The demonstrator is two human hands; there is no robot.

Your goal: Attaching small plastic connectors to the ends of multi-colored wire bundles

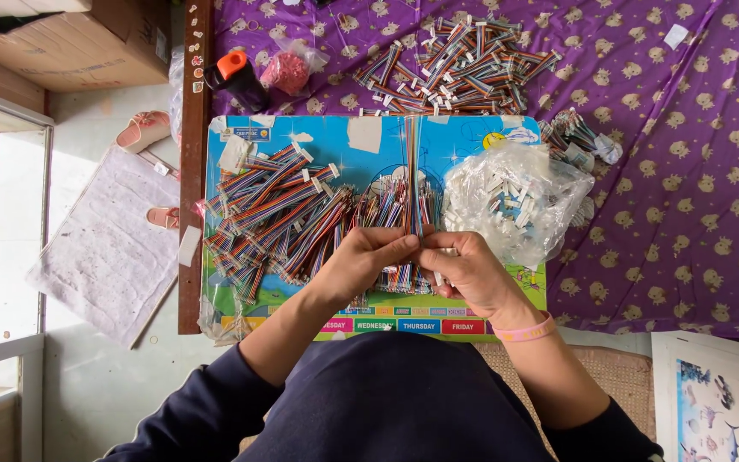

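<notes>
My left hand (pixel 368 259) and my right hand (pixel 465 267) meet over a colourful board (pixel 361 137), fingertips together, pinching the near end of a long multicoloured ribbon cable (pixel 413 167) that runs straight away from me. My right hand also seems to hold a small white connector, mostly hidden by the fingers. A heap of rainbow ribbon cables with white connectors (pixel 280 214) lies left of my hands. A clear plastic bag of white connectors (pixel 515 198) sits just right of them.
A second pile of ribbon cables (pixel 455 64) lies farther back on the purple patterned cloth (pixel 686 197). A black bottle with an orange cap (pixel 237 79) and a small pink bag (pixel 288 70) stand at the back left. Sandals (pixel 143 130) and a mat lie on the floor at left.
</notes>
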